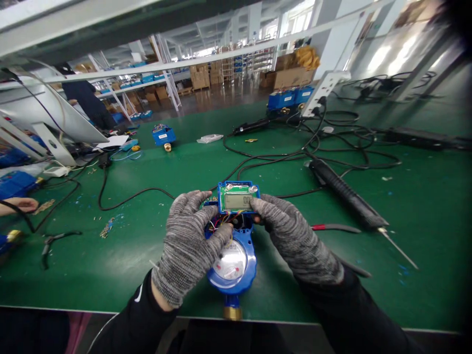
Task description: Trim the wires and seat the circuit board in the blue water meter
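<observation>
A blue water meter (250,263) with a round dial and a brass end lies near the bench's front edge. Above its dial, a blue-framed display module (238,200) with a green circuit board and lit digits is tilted up, thin coloured wires running below it. My right hand (291,228), in a grey knit glove, pinches the module's right side. My left hand (193,241), gloved alike, curls over the meter's left side, its thumb by the wires and fingertips at the module's left edge. What its fingers press on underneath is hidden.
A black electric screwdriver-like tool (346,194) with a thin metal tip lies right, beside red-handled pliers (335,227). Small cutters (55,243) lie left, near another person's hand (18,205). Black cables (273,157) cross the green bench. Further back stand a blue meter (162,135) and a power strip (320,93).
</observation>
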`<state>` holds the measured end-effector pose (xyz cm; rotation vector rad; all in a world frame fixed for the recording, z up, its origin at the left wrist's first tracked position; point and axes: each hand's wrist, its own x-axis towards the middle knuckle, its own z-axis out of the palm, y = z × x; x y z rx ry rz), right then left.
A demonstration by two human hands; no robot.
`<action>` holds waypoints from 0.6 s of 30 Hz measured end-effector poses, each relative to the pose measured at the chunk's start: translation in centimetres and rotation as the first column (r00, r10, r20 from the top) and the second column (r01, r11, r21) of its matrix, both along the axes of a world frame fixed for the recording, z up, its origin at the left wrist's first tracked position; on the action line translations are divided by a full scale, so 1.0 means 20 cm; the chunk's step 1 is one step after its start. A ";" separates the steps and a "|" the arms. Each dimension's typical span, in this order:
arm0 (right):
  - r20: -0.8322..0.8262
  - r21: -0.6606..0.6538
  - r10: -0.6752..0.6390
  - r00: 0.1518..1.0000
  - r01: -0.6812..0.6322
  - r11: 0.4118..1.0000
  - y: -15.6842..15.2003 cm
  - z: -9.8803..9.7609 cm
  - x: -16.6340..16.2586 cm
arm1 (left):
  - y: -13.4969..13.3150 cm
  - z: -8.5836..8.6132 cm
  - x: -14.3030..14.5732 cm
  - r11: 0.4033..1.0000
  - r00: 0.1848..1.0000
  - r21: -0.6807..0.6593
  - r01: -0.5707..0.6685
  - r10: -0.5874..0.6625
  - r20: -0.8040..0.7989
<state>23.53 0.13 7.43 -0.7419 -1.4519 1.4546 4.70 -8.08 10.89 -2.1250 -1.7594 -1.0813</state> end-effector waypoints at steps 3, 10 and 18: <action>-0.014 0.020 0.038 0.999 -0.037 0.999 0.00 -0.01 0.00 | 0.01 -0.01 -0.04 0.994 0.995 -0.103 0.033 -0.024 0.094; 0.003 0.035 0.032 0.999 -0.032 0.999 0.02 -0.02 0.00 | -0.07 0.02 -0.20 0.928 0.814 -0.270 0.256 -0.057 0.578; -0.008 0.121 0.076 0.997 -0.075 0.990 0.01 0.01 -0.01 | -0.07 -0.07 -0.18 0.930 0.519 -0.061 0.363 -0.148 0.842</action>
